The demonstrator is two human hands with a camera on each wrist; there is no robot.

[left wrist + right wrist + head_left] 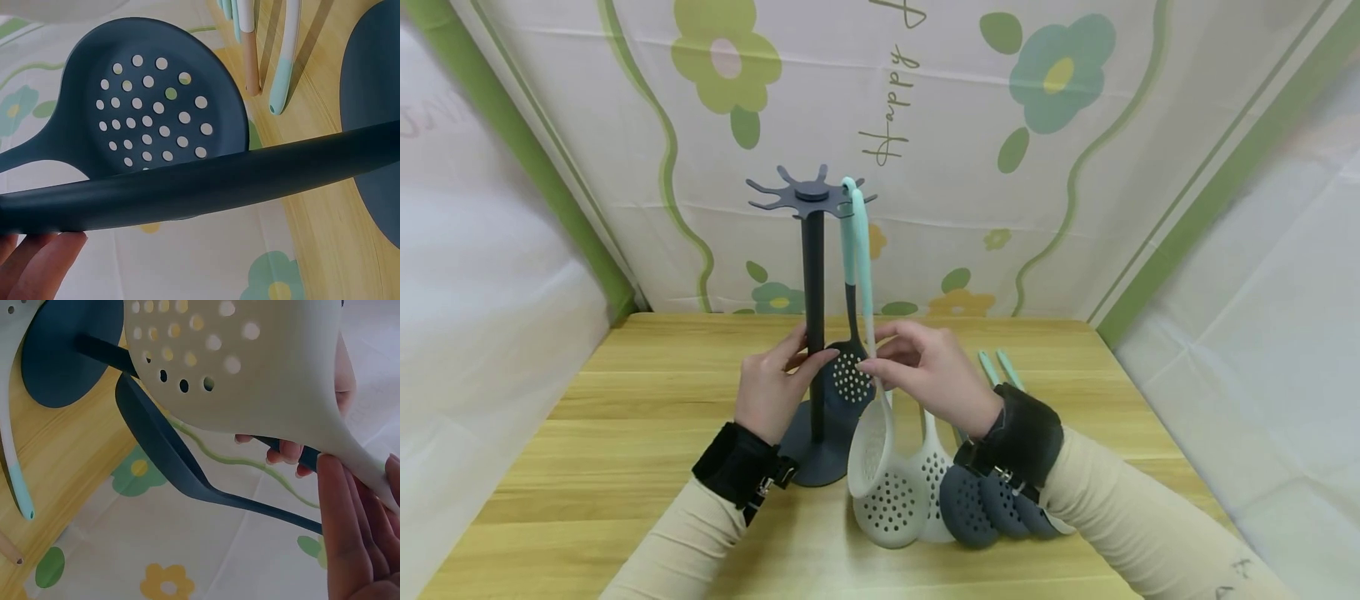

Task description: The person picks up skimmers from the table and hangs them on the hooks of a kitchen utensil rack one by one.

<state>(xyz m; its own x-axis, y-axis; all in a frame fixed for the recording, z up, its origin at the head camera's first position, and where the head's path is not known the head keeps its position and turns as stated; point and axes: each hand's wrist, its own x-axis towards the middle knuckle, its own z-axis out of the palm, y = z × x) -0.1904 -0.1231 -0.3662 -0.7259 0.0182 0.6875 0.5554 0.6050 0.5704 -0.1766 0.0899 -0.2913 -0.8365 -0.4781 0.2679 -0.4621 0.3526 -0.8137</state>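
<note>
White skimmer (872, 446) is basically vertical, mint end up, bowl down; right fingers (904, 331) pinching its shaft, left fingers (792, 343) gripping the black pole (814, 275).

1. Utensil stand (814, 317): one, at 8 o'clock in the head view, with one base (817, 468).
2. Hands: two, the left hand (772, 387) at 8 o'clock and the right hand (942, 375) between 4 and 5.
3. Wristbands (735, 464): two, one per wrist.
4. Raised utensils: two, one dark skimmer (850, 385) at 7 o'clock, one pale utensil (871, 454) at 6.
5. Utensils on the table, toward 5 o'clock: three dark heads (967, 506) and two pale heads (891, 504) show; a further pale edge (1062, 525) is mostly hidden.
6. Printed flowers (726, 58): six on the back cloth, the largest two at 11 o'clock and between 1 and 2.
7. Table (625, 450): one.
</note>
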